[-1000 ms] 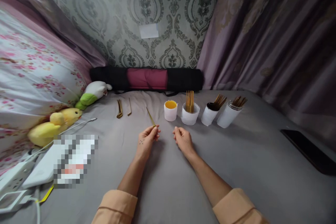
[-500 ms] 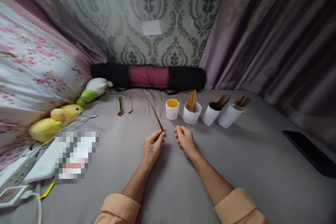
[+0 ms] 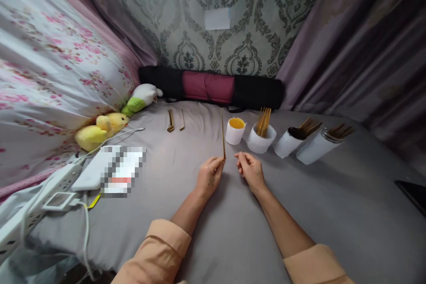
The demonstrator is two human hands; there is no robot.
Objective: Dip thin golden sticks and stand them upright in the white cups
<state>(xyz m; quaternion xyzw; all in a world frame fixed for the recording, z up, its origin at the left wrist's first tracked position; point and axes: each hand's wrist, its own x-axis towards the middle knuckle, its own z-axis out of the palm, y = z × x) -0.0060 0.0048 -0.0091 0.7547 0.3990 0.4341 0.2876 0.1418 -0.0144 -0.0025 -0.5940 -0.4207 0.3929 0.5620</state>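
My left hand (image 3: 210,176) is closed on the lower end of a thin brown stick (image 3: 222,133), which points almost straight up. A short gap to the right, my right hand (image 3: 252,173) is loosely closed with its fingers curled, and nothing shows in it. Just beyond both hands stands a small white cup (image 3: 235,135) with yellow contents. To its right a wider white tub (image 3: 261,142) holds several yellowish-brown sticks. Farther right, a white container (image 3: 286,143) with a dark inside and a taller white container (image 3: 317,147) hold more brown sticks.
Bent brown sticks (image 3: 171,120) and a single bent stick (image 3: 182,120) lie on the grey sheet (image 3: 159,239). At left are plush toys (image 3: 96,133), a white power bank (image 3: 96,173), cables and a power strip (image 3: 43,204). A black-and-maroon roll (image 3: 209,86) lies along the wall. A dark phone (image 3: 411,194) lies at right.
The stick in my left hand has swung from leaning left to nearly upright. My view has shifted left, so the things appear farther right. My right hand stays closed beside the left.
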